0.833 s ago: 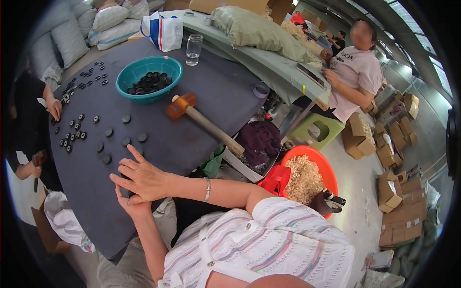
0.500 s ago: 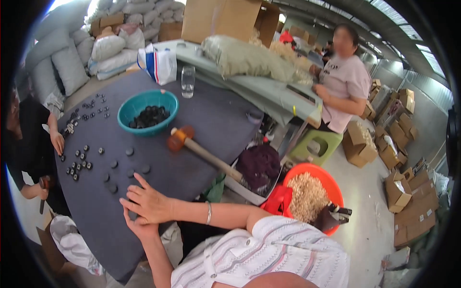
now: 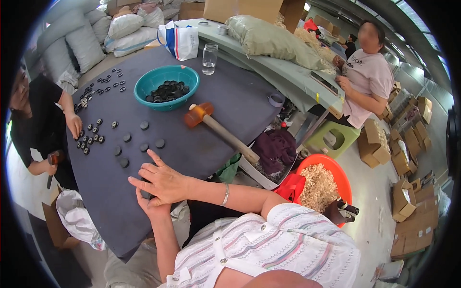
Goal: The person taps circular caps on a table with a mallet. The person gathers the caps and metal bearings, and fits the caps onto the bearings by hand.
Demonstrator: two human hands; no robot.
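Head view. Landmark: the teal round plastic bowl [image 3: 166, 88], filled with small black round caps, standing on the dark grey felt-covered bench [image 3: 235, 103].

Right hand [image 3: 162, 181]: well nearer the wearer than the bowl, at the bench's near edge; lies flat, fingers spread wide, palm down on the bench. Silver bangle [image 3: 225, 194] on its wrist.

Left hand [image 3: 150, 205]: directly under the right hand, mostly covered by it; whether its grip is closed on anything cannot be told.

Loose black round discs [image 3: 143, 136]: scattered on the bench between the bowl and the hands; the closest ones lie just beyond the right fingertips, not touching them.

Mallet with translucent orange head and pale wooden handle [image 3: 215, 127]: lying flat just to the bowl's right and nearer the wearer, handle running toward the bench's right edge.

Clear drinking glass [image 3: 210, 58]: upright, beyond the bowl to its right.

Second cluster of small black ring-shaped parts [image 3: 100, 87]: left of the bowl, near a co-worker in black [image 3: 36, 120] whose hand rests on the bench.
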